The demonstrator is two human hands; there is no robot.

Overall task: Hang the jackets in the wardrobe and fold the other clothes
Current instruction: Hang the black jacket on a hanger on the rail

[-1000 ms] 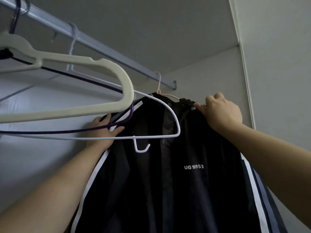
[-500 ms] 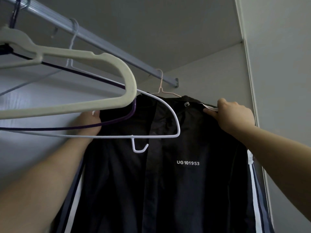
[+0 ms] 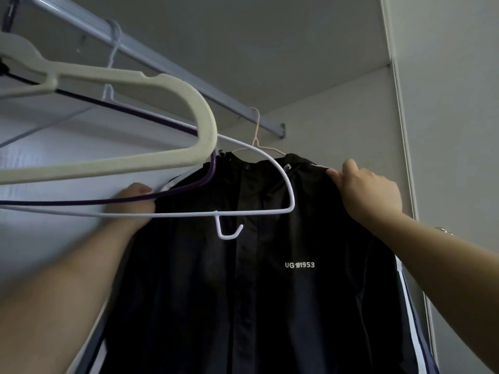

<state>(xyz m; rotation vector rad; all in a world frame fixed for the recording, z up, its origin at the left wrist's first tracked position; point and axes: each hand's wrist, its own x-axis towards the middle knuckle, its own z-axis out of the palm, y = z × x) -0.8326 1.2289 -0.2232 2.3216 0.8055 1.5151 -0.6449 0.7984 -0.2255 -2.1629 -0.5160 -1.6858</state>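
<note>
Dark jacket (image 3: 243, 292) hanging on a thin pink hanger (image 3: 256, 136) at the right end of a wardrobe rail (image 3: 167, 66), a hand on each shoulder

The jacket fills the lower middle of the view, front facing out, with white stripes down the sleeves and small white lettering on the chest. The cloth looks thin, light and limp, probably a little slick, so an uneven tug could slide it off the narrow hanger; the shoulder seams look the best place to hold. Three bare hangers, cream (image 3: 135, 76), white (image 3: 290, 195) and purple (image 3: 81, 202), cross in front at left. The hands are well apart: the left hand (image 3: 132, 202) grips one shoulder edge behind the bare hangers, and the right hand (image 3: 367, 190) pinches the other shoulder seam
</note>
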